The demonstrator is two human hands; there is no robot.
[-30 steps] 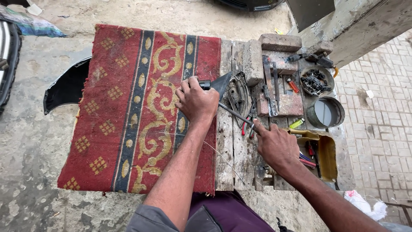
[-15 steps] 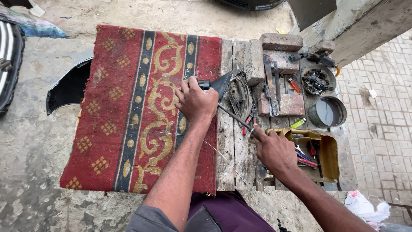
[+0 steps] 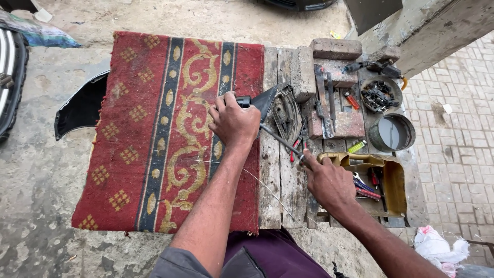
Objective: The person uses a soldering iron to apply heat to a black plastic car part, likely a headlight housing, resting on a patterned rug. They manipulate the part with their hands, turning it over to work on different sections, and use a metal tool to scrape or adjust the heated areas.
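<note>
My left hand [image 3: 234,122] is closed around the black handle [image 3: 245,101] of a tool with a dark triangular blade [image 3: 266,99], at the right edge of a red patterned carpet [image 3: 154,139]. The carpet lies over a wooden plank bench [image 3: 272,185]. My right hand [image 3: 328,181] grips the near end of a thin metal rod [image 3: 280,140], which slants up toward my left hand. An old iron [image 3: 286,110] rests on the planks just beyond the rod. A thin wire [image 3: 267,188] trails across the bench between my forearms.
At the right of the bench are bricks [image 3: 335,49], a round tin of grey liquid [image 3: 392,132], a bowl of dark parts [image 3: 380,94] and a cut yellow container [image 3: 393,180] with hand tools. A black curved panel [image 3: 82,105] lies on the left. Brick paving [image 3: 458,144] lies on the right.
Both hands keep their grips. My right hand has drawn slightly toward me along the bench; the left hand stays almost still.
</note>
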